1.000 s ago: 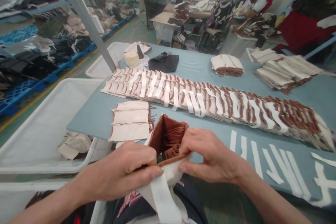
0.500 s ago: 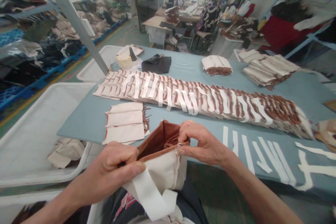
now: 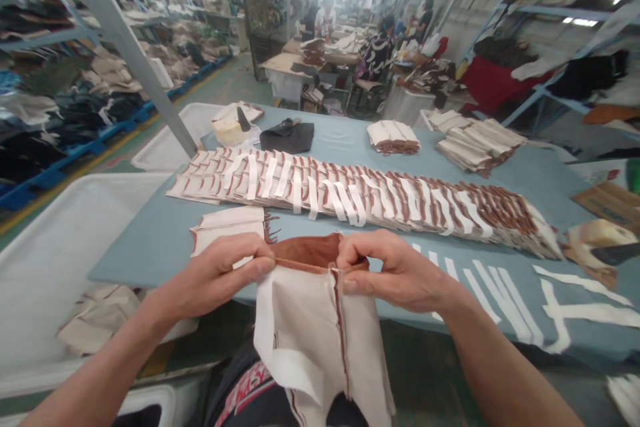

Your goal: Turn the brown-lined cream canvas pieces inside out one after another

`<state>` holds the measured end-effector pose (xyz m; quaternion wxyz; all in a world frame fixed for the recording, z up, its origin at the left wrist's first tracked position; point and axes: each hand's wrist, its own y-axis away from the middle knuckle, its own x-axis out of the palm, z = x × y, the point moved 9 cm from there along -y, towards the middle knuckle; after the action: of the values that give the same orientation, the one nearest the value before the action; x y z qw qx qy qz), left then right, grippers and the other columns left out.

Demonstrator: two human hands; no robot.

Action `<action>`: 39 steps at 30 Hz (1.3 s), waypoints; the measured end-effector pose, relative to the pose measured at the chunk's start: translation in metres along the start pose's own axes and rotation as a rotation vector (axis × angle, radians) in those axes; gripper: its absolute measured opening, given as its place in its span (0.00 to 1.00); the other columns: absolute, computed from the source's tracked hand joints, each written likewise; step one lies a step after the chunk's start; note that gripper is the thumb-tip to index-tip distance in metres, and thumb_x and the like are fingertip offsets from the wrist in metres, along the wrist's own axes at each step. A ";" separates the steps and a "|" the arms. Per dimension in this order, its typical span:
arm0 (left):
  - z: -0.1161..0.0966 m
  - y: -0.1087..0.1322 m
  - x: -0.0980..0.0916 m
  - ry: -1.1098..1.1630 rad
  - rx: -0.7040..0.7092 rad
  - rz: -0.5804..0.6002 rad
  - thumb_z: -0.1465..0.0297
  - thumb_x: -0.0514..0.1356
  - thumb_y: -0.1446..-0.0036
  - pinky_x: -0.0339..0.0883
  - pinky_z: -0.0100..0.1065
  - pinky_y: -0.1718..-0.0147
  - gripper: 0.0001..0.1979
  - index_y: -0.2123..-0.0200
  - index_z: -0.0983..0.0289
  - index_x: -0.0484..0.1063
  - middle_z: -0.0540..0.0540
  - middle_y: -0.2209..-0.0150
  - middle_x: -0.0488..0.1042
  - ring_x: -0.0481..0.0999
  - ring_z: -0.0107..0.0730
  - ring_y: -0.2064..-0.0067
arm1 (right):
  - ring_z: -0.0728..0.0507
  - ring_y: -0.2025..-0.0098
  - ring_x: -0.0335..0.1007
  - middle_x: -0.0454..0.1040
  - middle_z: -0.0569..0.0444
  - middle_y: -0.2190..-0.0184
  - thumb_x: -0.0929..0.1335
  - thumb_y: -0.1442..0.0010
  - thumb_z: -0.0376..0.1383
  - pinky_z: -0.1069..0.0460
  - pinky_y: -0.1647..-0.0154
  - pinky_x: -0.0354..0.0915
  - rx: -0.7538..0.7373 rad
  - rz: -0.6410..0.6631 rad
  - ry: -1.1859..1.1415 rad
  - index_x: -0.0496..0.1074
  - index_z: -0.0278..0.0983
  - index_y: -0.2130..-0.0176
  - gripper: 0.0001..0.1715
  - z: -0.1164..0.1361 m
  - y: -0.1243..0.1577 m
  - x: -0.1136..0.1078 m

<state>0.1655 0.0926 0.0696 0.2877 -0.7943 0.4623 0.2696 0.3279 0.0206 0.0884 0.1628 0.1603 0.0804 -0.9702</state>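
Between my hands hangs a cream fabric bag piece (image 3: 305, 307) with a brown inner side and a brown seam down its front. My left hand (image 3: 227, 270) pinches its top edge at the left, where a white strip (image 3: 297, 370) hangs down in a loop. On the right, my right hand (image 3: 387, 267) grips the same edge close to the seam, thumb in front and fingers curled over. The mouth of the piece gapes between the two hands. Just behind my left hand lies a similar flat cream piece (image 3: 227, 221) with brown fringe, partly hidden.
A long overlapping row of cream and brown pieces (image 3: 320, 190) crosses the blue table (image 3: 135, 240). Loose white strips (image 3: 505, 300) lie at right. Farther back are a folded stack (image 3: 393, 136), a black cloth (image 3: 287, 137) and a thread cone (image 3: 244, 119). A white bin (image 3: 95, 193) stands left.
The piece has turned so its seamed front faces me and hangs straighter. My left hand has risen, bringing the edge nearly level. The view has tilted up and shifted slightly right.
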 end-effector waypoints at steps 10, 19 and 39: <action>-0.046 -0.035 0.001 0.152 0.123 -0.124 0.38 0.57 0.41 0.61 0.28 0.68 0.33 0.68 0.66 0.75 0.51 0.71 0.75 0.69 0.28 0.70 | 0.51 0.74 0.54 0.62 0.61 0.76 0.70 0.33 0.44 0.54 0.73 0.51 -0.053 -0.062 0.053 0.67 0.37 0.72 0.19 0.012 -0.013 0.007; -0.041 -0.040 0.022 0.384 0.010 0.023 0.65 0.68 0.40 0.52 0.25 0.75 0.15 0.74 0.66 0.70 0.43 0.77 0.63 0.59 0.22 0.74 | 0.50 0.72 0.60 0.67 0.60 0.74 0.68 0.34 0.38 0.55 0.70 0.57 -0.015 -0.066 -0.003 0.68 0.37 0.70 0.13 0.002 -0.004 0.017; -0.046 -0.033 0.010 0.173 -0.016 0.024 0.73 0.53 0.36 0.55 0.24 0.74 0.14 0.73 0.67 0.70 0.45 0.77 0.64 0.61 0.21 0.75 | 0.50 0.74 0.59 0.66 0.60 0.78 0.66 0.42 0.34 0.55 0.71 0.56 -0.004 -0.221 0.176 0.67 0.37 0.73 0.07 0.002 -0.010 0.015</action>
<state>0.2062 0.0677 0.1006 0.2371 -0.8112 0.4928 0.2072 0.3108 0.0247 0.0867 0.0477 0.2345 0.1132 -0.9643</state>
